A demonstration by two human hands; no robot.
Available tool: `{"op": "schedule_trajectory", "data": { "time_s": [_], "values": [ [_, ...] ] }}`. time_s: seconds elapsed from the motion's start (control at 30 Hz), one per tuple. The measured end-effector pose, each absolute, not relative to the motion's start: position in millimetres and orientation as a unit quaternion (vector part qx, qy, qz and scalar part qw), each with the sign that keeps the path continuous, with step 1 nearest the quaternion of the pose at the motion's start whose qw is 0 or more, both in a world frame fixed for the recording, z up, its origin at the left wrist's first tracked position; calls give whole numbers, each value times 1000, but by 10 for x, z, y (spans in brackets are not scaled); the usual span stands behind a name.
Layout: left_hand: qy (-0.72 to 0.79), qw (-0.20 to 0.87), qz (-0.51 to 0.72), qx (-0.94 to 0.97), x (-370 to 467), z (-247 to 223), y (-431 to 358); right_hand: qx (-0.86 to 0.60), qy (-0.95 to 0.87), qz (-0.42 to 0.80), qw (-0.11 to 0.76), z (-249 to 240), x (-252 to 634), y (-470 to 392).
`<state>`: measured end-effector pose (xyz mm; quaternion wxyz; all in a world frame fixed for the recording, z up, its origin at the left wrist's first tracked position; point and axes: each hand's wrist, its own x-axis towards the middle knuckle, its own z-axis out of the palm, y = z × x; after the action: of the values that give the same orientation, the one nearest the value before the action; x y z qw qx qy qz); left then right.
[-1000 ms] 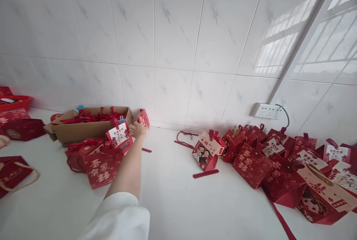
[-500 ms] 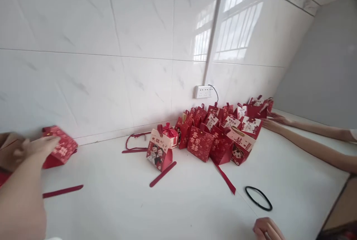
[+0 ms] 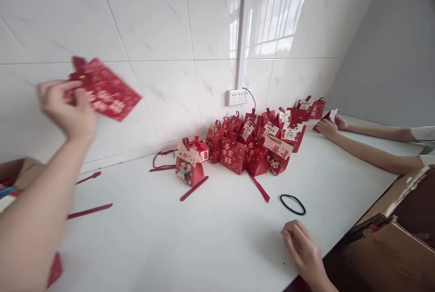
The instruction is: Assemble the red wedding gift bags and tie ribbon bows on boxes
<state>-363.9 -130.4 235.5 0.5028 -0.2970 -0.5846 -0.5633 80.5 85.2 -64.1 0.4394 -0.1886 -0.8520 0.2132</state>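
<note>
Grasping a red box (image 3: 115,95), the left hand (image 3: 70,108) now has it aloft. Beyond the clenched right hand (image 3: 305,252) lies a black loop (image 3: 298,213)

Left hand (image 3: 68,106), 9 o'clock: grips patterned red box (image 3: 113,95) by top end, raised off table (image 3: 217,237), blurred. Right hand (image 3: 304,251), between 4 and 5: curled, near table edge, black loop (image 3: 295,213) just beyond. Red gift boxes (image 3: 234,155) clustered centre to 3. Co-worker's hands (image 3: 326,128), 3 o'clock: on red-white box (image 3: 332,115). Socket strip (image 3: 234,98) on wall, between 1 and 2. Red strip (image 3: 90,211) flat, 8 o'clock.
</note>
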Motion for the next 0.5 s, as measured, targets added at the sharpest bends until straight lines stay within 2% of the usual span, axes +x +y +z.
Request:
{"op": "schedule_trajectory", "data": {
  "time_s": [0.07,0.13,0.27,0.37,0.5],
  "values": [
    [-579,535,-529,-313,-3293,2355,-1060,-193,-851,230,430,-661,817,860],
    [-559,499,-541,-381,-2761,2151,-760,-195,-848,244,428,-657,827,860],
    [-587,296,-561,-503,-1597,1230,-277,-197,-822,283,454,-598,863,860],
    [-630,134,-570,-511,-1024,483,-123,-234,-775,330,484,-549,900,886],
    [-644,68,-585,-487,-736,-8,-34,-263,-714,354,543,-424,888,935]
  ]
}}
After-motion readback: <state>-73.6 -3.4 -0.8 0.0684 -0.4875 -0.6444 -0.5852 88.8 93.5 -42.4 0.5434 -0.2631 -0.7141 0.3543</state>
